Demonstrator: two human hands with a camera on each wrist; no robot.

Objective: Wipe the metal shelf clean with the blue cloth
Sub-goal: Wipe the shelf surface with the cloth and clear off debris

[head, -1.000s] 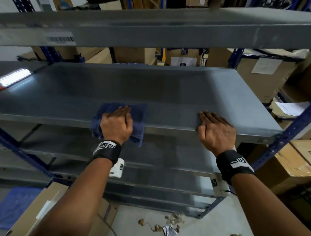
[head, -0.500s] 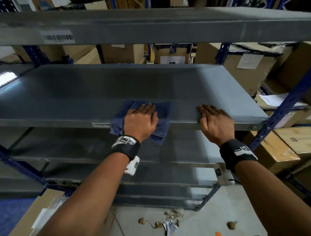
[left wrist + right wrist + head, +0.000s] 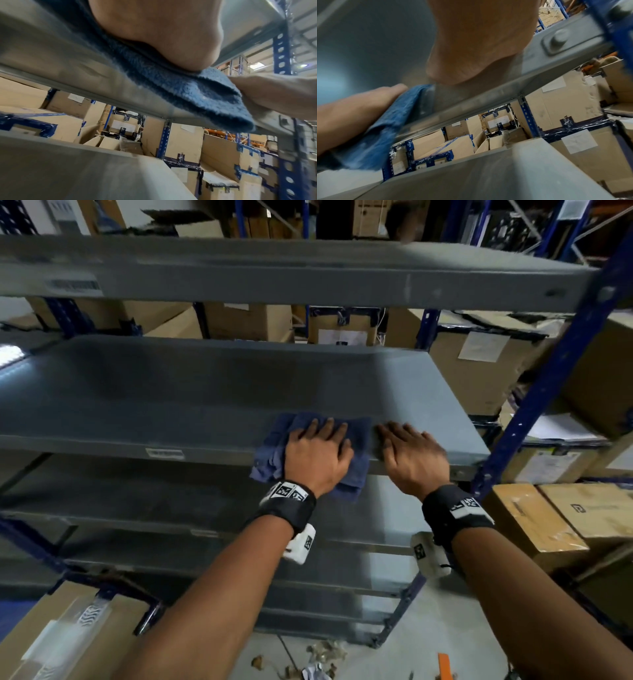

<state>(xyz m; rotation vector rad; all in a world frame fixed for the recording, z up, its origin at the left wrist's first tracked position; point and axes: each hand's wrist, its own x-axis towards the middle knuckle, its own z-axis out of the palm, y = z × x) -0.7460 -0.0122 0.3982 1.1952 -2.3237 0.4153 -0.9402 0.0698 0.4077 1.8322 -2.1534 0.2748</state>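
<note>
The grey metal shelf [image 3: 178,392] runs across the head view at chest height. A folded blue cloth [image 3: 358,436] lies on its front edge near the right end, with part of it hanging over the lip [image 3: 197,94]. My left hand [image 3: 317,450] presses flat on the cloth, fingers straight. Right beside it my right hand [image 3: 409,451] rests flat on the bare shelf surface, almost touching the cloth's right edge [image 3: 412,97]. The heel of each palm fills the top of its wrist view.
Another grey shelf [image 3: 308,272] hangs close above, and lower shelves [image 3: 171,501] sit below. A blue upright [image 3: 548,378] stands at the right end. Cardboard boxes [image 3: 534,518] crowd behind and to the right. Debris litters the floor [image 3: 322,659].
My left hand has slid the cloth to the right along the shelf's front edge, from mid-shelf to right beside my right hand. The right hand has stayed on the shelf.
</note>
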